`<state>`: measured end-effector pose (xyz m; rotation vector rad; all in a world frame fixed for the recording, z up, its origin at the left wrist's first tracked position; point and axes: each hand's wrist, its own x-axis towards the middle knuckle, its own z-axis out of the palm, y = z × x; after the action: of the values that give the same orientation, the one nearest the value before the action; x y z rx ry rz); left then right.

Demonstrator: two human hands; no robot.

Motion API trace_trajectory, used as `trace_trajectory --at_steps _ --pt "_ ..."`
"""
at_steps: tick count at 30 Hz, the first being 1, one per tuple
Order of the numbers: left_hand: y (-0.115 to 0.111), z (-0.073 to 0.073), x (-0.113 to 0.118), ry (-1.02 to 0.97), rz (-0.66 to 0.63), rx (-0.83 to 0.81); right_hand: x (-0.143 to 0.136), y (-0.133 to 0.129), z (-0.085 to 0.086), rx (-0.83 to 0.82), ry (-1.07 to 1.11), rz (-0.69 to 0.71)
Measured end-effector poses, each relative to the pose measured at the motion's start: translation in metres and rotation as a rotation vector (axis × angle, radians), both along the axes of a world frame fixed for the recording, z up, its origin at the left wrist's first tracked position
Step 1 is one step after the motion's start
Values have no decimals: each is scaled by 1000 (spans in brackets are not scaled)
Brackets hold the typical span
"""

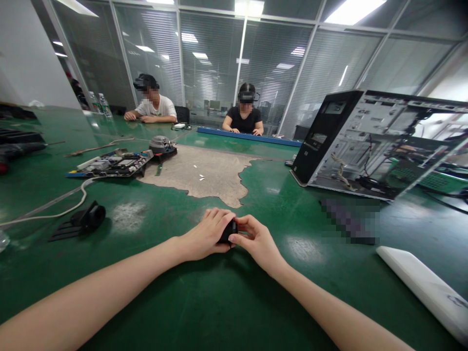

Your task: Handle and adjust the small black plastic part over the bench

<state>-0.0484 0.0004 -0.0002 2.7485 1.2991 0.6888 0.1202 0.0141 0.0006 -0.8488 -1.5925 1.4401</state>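
A small black object [226, 232] is between my two hands near the middle of the view, just above the green table top. My left hand [208, 231] wraps over it from the left, its fingers curled across the top. From the right, my right hand [256, 240] pinches the object's right end between thumb and fingertips. Most of the object is covered by my fingers, so its kind cannot be made out. Just beyond my hands lies the ragged edge of a tan worn patch [204, 170] on the table.
An open computer case [329, 141] stands at right, with a white slab-like object [420, 287] nearer. At left are a circuit board [113, 163], a cooling fan [163, 146], a black bracket-like part [86, 218] and a white cable [84, 192]. Two people [157, 107] sit across the table.
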Motion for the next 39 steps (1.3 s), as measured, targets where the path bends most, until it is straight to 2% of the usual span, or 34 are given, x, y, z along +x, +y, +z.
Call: trace_trajectory --at_steps 6,14,20,25,35,39 --pt "2 -3 0 -35 -1 -20 1 -2 -1 12 -12 -10" --pt "4 -3 0 -68 -3 -30 2 2 -9 112 -33 -24" --pt "4 -4 0 -66 5 -15 5 4 -9 85 -82 58" --pt "4 -4 0 -58 3 -20 5 0 -7 94 -25 130" --pt "3 -3 0 -71 2 -22 1 3 -7 52 -26 67" --pt "3 -3 0 -68 6 -20 3 3 -8 59 -38 103"
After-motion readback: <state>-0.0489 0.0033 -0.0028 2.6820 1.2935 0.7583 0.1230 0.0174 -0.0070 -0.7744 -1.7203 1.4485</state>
